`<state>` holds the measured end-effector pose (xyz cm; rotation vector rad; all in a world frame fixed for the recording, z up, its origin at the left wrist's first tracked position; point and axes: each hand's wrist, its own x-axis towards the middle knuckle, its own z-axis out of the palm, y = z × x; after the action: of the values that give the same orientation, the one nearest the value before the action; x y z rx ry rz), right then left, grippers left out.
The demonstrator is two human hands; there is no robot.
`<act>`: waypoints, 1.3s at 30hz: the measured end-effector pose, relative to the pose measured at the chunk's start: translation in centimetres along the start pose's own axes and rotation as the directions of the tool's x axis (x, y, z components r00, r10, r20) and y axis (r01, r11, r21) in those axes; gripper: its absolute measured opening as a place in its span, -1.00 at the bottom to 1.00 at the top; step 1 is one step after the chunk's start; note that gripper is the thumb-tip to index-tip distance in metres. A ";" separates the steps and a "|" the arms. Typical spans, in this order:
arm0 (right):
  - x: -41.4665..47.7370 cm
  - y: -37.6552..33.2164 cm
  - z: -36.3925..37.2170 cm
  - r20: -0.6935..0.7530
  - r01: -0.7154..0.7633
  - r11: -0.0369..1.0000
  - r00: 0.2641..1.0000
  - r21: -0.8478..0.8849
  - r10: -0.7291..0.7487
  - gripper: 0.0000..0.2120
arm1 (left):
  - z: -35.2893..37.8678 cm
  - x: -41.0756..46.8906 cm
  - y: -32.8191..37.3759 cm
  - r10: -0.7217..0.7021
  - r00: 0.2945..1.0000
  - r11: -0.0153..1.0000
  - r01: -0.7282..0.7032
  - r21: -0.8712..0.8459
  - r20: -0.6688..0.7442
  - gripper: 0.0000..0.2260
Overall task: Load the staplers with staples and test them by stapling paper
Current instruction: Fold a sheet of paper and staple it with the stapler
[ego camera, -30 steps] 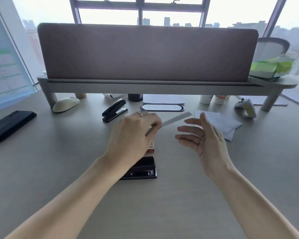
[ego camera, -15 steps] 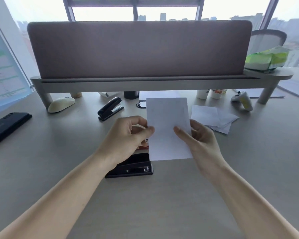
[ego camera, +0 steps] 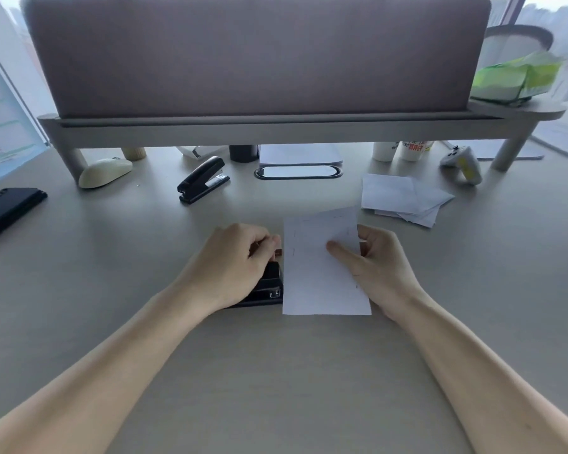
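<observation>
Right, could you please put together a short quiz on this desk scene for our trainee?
1. True or false: the right hand holds the paper sheet.
2. The far stapler is: A) in a hand; B) untouched on the desk; C) up on the shelf.
3. What black thing lies under the left hand?
Key: 1 true; 2 B; 3 the near stapler.
</observation>
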<state>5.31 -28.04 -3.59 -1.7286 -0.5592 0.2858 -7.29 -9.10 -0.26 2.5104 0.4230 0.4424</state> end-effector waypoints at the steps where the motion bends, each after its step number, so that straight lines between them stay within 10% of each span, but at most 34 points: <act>1: -0.1 0.0 0.0 -0.003 -0.001 1.000 1.000 -0.029 0.001 -0.86 | 0.0 0.0 0.0 -0.006 1.000 1.000 0.006 -0.004 -0.002 -0.63; 22: -0.4 0.0 1.3 0.011 0.104 0.945 0.994 -0.309 -0.106 -0.72 | 0.0 3.1 2.6 -0.002 0.994 0.999 0.007 0.045 -0.112 -0.86; 39: -0.4 -0.4 1.5 0.007 0.124 0.924 0.991 -0.362 -0.130 -0.68 | 2.6 3.1 2.7 -0.014 1.000 0.965 0.012 0.263 0.007 -0.68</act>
<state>4.21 -26.94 -3.60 -2.0365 -0.7439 0.0766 -2.95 -11.28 -0.16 2.7627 0.5249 0.3911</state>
